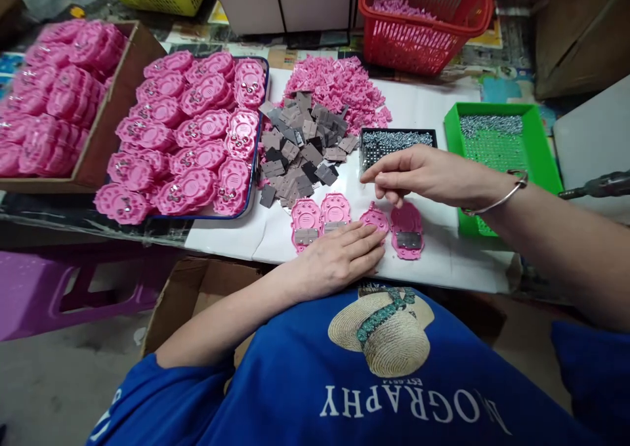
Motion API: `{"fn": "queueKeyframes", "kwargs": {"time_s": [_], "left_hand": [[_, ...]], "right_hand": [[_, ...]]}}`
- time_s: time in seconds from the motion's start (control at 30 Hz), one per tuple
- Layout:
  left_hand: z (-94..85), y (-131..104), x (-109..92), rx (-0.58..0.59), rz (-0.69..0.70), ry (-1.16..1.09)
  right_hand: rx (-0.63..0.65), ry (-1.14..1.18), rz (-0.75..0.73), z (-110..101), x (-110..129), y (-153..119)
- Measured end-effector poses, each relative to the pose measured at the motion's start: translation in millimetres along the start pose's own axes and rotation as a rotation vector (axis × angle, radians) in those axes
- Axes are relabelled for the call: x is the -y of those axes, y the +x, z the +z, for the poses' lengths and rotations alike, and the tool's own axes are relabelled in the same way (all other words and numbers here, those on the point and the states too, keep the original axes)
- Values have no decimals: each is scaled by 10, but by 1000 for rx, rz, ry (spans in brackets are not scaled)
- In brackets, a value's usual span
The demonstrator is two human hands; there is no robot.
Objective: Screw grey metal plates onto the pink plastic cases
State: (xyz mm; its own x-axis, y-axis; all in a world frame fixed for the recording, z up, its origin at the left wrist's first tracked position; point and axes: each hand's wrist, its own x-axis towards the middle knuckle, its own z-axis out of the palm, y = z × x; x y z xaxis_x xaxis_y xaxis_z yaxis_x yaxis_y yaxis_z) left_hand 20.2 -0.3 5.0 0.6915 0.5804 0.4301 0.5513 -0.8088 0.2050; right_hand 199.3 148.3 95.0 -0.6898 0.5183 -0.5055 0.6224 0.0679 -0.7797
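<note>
My left hand lies flat with its fingers stretched out over the row of pink plastic casings. Its fingertips rest on a pink casing, which it partly covers along with the pink casing beside it. At the row's left end is a casing with a grey metal plate; at the right end another casing carries a dark plate. Above the row hovers my right hand, index finger extended and the others loosely bent, with nothing visible in it. A black tray of small screws is just behind it.
Grey plates and small pink parts are heaped behind the row. Stacked casings fill a blue-rimmed tray and a cardboard box. A green tray holds screws. A screwdriver tool and red basket stand nearby.
</note>
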Motion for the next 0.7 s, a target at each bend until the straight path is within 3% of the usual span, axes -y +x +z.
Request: {"fn": "queueKeyframes", "kwargs": {"time_s": [0.1, 0.23, 0.43, 0.53, 0.7], "left_hand": [[-16, -98, -10, -122, -124, 43], [-7, -200, -27, -126, -282, 116], [44, -266, -29, -150, -229, -5], [73, -309, -25, -157, -211, -27], [106, -367, -28, -165, -212, -34]], "right_hand": [[-27, 153, -9, 56, -9, 48], [-20, 148, -57, 67, 20, 145], [48, 196, -15, 105, 114, 313], [71, 74, 3, 185, 166, 427], [122, -408, 14, 307, 266, 582]]}}
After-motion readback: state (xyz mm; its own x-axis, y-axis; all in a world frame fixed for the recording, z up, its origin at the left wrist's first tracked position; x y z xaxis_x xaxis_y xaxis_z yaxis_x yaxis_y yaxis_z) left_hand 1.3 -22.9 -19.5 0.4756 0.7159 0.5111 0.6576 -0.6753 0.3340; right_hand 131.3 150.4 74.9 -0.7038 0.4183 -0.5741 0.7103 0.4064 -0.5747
